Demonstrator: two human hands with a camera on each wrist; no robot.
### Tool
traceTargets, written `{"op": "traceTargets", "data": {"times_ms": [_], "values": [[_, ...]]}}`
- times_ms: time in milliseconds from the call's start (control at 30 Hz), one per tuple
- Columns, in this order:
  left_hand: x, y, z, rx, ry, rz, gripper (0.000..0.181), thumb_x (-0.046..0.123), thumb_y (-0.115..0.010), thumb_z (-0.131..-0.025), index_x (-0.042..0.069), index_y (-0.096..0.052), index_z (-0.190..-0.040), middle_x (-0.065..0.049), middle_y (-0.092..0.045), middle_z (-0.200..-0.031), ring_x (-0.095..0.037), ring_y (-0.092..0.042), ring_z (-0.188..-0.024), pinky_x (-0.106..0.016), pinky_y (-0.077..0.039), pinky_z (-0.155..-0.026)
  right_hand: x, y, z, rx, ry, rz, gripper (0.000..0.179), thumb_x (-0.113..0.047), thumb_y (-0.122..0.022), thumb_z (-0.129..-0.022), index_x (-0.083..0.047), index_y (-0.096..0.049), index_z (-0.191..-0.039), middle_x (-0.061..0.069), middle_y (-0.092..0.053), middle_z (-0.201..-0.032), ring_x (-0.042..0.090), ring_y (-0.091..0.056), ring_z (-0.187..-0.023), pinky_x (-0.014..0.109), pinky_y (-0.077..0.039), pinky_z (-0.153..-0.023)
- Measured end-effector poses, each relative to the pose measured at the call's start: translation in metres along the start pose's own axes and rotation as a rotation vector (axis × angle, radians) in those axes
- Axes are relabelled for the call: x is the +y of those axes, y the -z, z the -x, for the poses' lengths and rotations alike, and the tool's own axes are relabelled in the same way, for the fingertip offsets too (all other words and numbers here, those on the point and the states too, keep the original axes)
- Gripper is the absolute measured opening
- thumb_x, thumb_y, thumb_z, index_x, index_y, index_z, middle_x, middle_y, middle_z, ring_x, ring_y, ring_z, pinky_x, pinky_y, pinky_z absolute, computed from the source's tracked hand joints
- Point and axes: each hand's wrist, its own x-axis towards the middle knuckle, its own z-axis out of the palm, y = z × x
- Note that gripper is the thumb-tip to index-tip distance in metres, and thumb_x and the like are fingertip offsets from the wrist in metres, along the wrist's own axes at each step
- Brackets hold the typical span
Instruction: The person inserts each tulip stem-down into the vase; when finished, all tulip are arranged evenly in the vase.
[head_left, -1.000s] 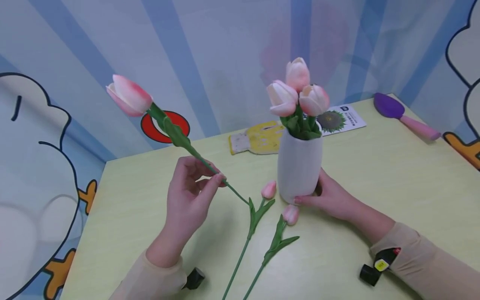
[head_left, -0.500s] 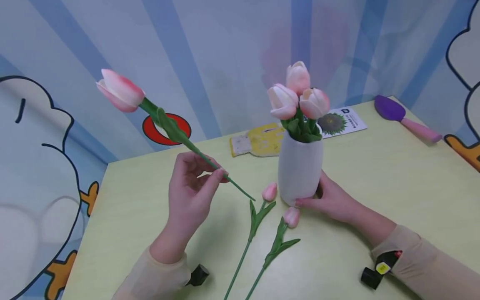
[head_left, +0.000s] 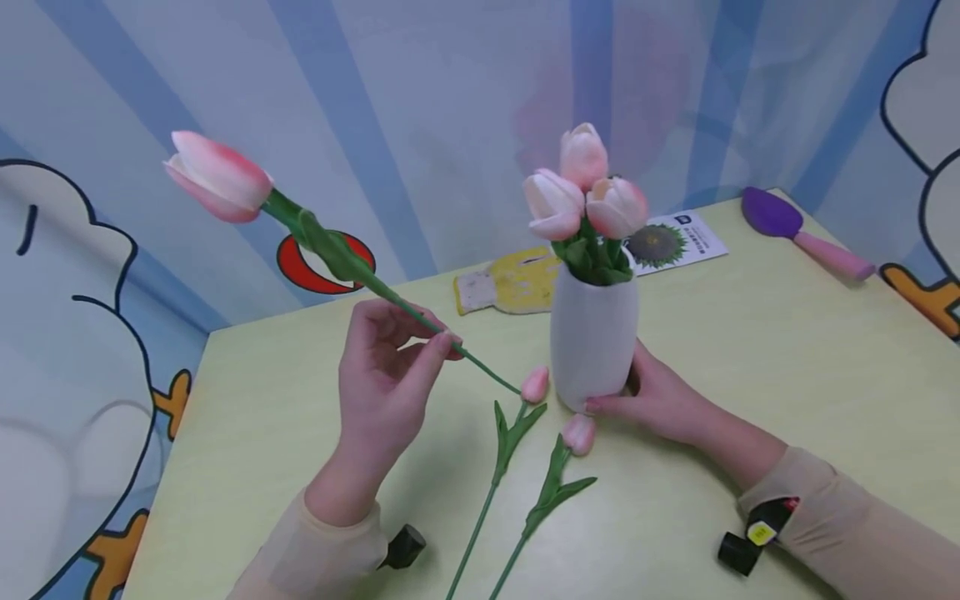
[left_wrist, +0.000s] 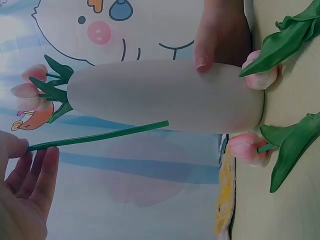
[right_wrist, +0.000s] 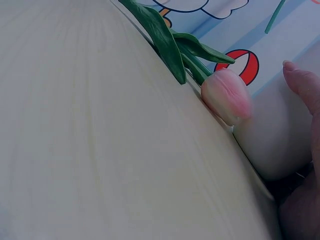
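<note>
My left hand (head_left: 386, 379) pinches the green stem of a pink-and-white artificial tulip (head_left: 221, 177) between thumb and fingers. Its bloom points up and left, and the bare stem end slants down to the right. In the left wrist view, that stem (left_wrist: 100, 137) overlaps the lower side of the vase. My right hand (head_left: 660, 392) grips the white vase (head_left: 596, 337) low on its right side, thumb across the front. Three tulips (head_left: 585, 192) stand in the vase, leaves at its mouth. Two more tulips lie in front, one bloom (head_left: 536, 385) left of the vase base, another (head_left: 579, 434) before it.
Behind the vase, a yellow glove (head_left: 510, 283) and a card with a plant picture (head_left: 675, 242) lie along the back of the pale table (head_left: 750, 350). A purple spatula-like tool with a pink handle (head_left: 806, 233) lies at the back right corner. A printed cloth wall stands behind.
The tulip in my left hand has tilted further over, its bloom shifting left and slightly up and its stem end moving right toward the vase. My right hand keeps hold of the vase.
</note>
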Motion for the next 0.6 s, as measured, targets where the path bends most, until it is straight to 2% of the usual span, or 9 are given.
{"op": "traceTargets", "data": {"times_ms": [133, 333, 600], "values": [[0.002, -0.002, 0.0, -0.003, -0.026, 0.005, 0.036, -0.016, -0.068, -0.089, -0.013, -0.043, -0.114, -0.005, -0.066, -0.1, -0.019, -0.072, -0.084, -0.037, -0.065, -0.076, 0.001, -0.002, 0.0, -0.004, -0.007, -0.011, 0.091, -0.024, -0.087, -0.085, -0.021, -0.029, -0.155, 0.006, -0.046, -0.154, 0.031, -0.045, -0.141, 0.059, -0.034, -0.117], [0.004, -0.006, -0.004, -0.009, -0.085, 0.037, 0.036, -0.016, -0.067, -0.09, -0.015, -0.041, -0.114, -0.005, -0.066, -0.102, -0.019, -0.072, -0.084, -0.037, -0.064, -0.076, 0.002, -0.002, 0.0, 0.0, -0.011, -0.014, 0.09, -0.024, -0.087, -0.085, -0.02, -0.03, -0.155, 0.007, -0.046, -0.153, 0.032, -0.046, -0.141, 0.059, -0.035, -0.117], [0.008, -0.011, -0.01, 0.017, -0.138, 0.081, 0.035, -0.015, -0.067, -0.09, -0.017, -0.04, -0.112, -0.005, -0.068, -0.1, -0.02, -0.073, -0.082, -0.037, -0.065, -0.074, 0.002, -0.001, -0.001, 0.002, -0.008, -0.005, 0.09, -0.024, -0.087, -0.085, -0.02, -0.03, -0.154, 0.006, -0.047, -0.152, 0.03, -0.047, -0.139, 0.058, -0.035, -0.117]]}}
